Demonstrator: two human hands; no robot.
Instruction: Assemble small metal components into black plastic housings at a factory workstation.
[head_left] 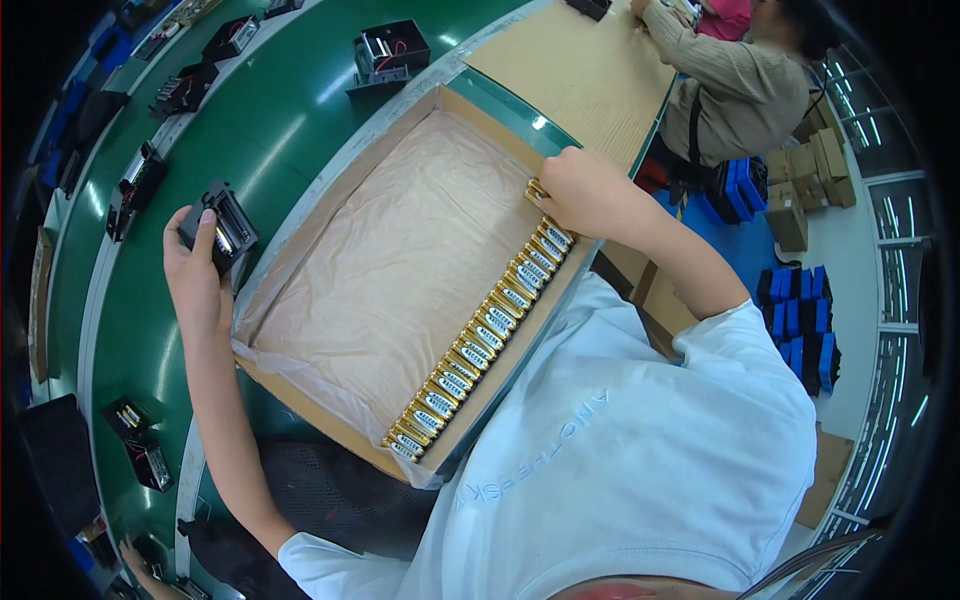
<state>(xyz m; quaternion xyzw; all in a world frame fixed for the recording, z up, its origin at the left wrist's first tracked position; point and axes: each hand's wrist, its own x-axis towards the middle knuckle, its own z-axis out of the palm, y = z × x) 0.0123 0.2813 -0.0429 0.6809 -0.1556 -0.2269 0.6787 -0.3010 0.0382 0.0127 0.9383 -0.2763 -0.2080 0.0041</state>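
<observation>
Half-curled left hand (200, 246) is gripping a boxy black plastic case (236, 220) beside a shallow brown cardboard box (515, 358), tightly curled right hand (585, 190) is pinching gold cylindrical batteries (536, 189), more are lining the box's right side

green bench (270, 110): black cases (390, 52) | green tabletop (508, 103): tan sheet (575, 75), cardboard tray (310, 412)

I see a co-worker (745, 95) in beige just right of the tan board (570, 70). Farther right of the board and lower, I can make out brown cartons (789, 205), with blue stacks (797, 312) lower still. To the board's left, my view takes in a long green worktop (300, 85).
</observation>
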